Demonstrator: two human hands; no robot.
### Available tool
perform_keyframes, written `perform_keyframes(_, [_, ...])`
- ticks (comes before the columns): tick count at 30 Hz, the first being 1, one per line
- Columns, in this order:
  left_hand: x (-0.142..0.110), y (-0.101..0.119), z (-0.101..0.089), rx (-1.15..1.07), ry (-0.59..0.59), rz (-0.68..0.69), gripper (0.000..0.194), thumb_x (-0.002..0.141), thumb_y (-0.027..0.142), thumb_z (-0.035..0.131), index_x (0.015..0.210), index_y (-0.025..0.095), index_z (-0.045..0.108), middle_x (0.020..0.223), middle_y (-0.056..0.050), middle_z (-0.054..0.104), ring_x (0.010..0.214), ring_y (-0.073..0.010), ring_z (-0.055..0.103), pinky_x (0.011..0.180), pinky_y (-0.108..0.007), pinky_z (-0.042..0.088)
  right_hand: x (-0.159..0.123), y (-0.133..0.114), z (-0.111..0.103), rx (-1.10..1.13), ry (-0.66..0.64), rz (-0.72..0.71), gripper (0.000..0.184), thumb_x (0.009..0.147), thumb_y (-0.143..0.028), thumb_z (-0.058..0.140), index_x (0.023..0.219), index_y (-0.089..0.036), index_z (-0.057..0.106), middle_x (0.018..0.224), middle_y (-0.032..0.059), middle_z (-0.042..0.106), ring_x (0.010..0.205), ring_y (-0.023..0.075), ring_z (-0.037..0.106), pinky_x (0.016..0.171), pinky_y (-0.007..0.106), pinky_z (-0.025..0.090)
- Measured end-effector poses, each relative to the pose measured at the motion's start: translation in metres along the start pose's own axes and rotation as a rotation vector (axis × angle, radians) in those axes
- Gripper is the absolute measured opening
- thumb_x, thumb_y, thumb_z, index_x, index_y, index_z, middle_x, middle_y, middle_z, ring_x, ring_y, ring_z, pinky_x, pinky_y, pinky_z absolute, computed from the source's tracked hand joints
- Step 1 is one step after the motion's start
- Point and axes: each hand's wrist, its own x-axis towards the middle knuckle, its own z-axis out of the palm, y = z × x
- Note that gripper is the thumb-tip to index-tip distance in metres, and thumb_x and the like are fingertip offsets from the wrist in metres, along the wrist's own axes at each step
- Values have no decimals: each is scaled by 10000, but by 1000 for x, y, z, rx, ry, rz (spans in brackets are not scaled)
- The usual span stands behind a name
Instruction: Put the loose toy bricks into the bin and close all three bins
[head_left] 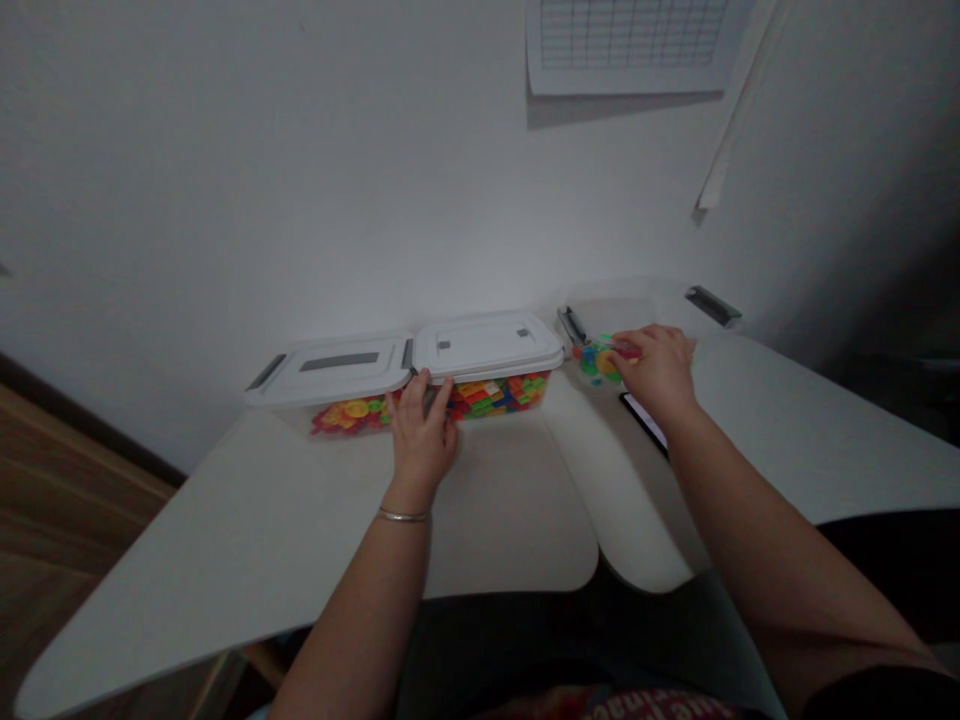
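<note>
My left hand (422, 425), with a thin bracelet at the wrist, reaches to where two lidded clear boxes meet. Its fingers are stretched and apart, touching the box fronts near a grey latch. The left box (341, 372) holds yellow, orange and red plastic pieces under a white lid. Colourful building blocks (499, 394) fill the right box (487, 340), whose white lid sits on top. My right hand (660, 370) is at an open clear box (622, 300), its fingers pinched over small coloured plastic pieces (592, 361). What exactly lies between those fingertips is hard to make out.
A phone (643, 420) lies partly under my right forearm. The white tabletop (495, 510) has a rounded front edge with a notch near the middle. Behind stands a wall with a gridded paper sheet (630, 45). Wooden boards (67, 480) are at the left.
</note>
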Motion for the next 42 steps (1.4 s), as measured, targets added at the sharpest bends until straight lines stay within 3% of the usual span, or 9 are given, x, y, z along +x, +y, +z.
perform_keyframes(6, [-2, -2, 4, -45, 57, 47, 593, 808, 146, 560, 1395, 221, 509, 1499, -184, 398, 1403, -321, 352, 1165, -591, 156, -31, -22, -60, -91, 107, -100, 238, 857, -317, 586, 1009, -200, 727, 959, 133, 668, 1000, 338, 544, 903, 538, 364])
perform_keyframes(10, [-2, -2, 4, -67, 77, 41, 590, 795, 140, 574, 1382, 183, 523, 1499, -207, 381, 1401, -339, 344, 1167, -579, 170, -65, -45, -95, -147, 83, -196, 206, 878, -321, 603, 1009, -225, 731, 943, 106, 683, 946, 334, 575, 884, 546, 381])
perform_keyframes(14, [-2, -2, 4, -120, 85, 29, 604, 782, 133, 584, 1379, 202, 525, 1509, -188, 370, 1405, -340, 334, 1172, -575, 159, -95, -69, -114, -70, 32, -279, 189, 895, -317, 600, 1034, -271, 719, 933, 61, 695, 944, 316, 576, 900, 531, 371])
perform_keyframes(19, [-2, -6, 4, -174, 101, 45, 622, 784, 124, 580, 1395, 213, 505, 1522, -177, 344, 1404, -341, 324, 1155, -569, 215, -117, -90, -113, 80, -52, -332, 114, 882, -290, 631, 956, -301, 718, 882, 24, 691, 883, 266, 572, 899, 493, 358])
perform_keyframes(25, [-3, -14, 10, -200, 150, 71, 564, 844, 91, 484, 1399, 189, 493, 1500, -196, 357, 1414, -312, 309, 1131, -530, 285, -132, -107, -99, 189, -141, -341, 136, 859, -217, 661, 961, -303, 692, 897, -4, 700, 903, 260, 575, 1003, 566, 271])
perform_keyframes(30, [-4, -17, 8, -293, 206, 50, 444, 964, 253, 406, 1398, 196, 484, 1482, -175, 397, 1373, -275, 372, 1122, -488, 309, -140, -114, -89, 207, -199, -340, 137, 864, -193, 655, 963, -285, 672, 925, -9, 705, 924, 257, 599, 1046, 623, 237])
perform_keyframes(35, [-4, -14, -1, -463, 208, 97, 555, 1003, 494, 228, 1387, 196, 497, 1382, -154, 521, 1303, -258, 453, 1105, -458, 332, -148, -115, -89, 130, -202, -418, 242, 847, -79, 610, 1031, -225, 669, 969, 27, 714, 940, 266, 628, 966, 543, 411])
perform_keyframes(39, [-5, -12, -2, -662, 71, 84, 673, 969, 611, 155, 1381, 215, 510, 1345, -134, 559, 1263, -268, 496, 1077, -457, 377, -153, -120, -87, 101, -180, -531, 291, 815, -27, 598, 1063, -160, 673, 953, 61, 714, 887, 258, 639, 729, 378, 525])
perform_keyframes(42, [-5, -10, -2, -801, -32, 61, 676, 960, 623, 169, 1389, 224, 506, 1353, -134, 555, 1254, -278, 508, 1062, -469, 395, -153, -125, -84, 154, -194, -583, 327, 831, -37, 583, 1121, -170, 658, 939, 39, 716, 834, 233, 638, 714, 366, 538])
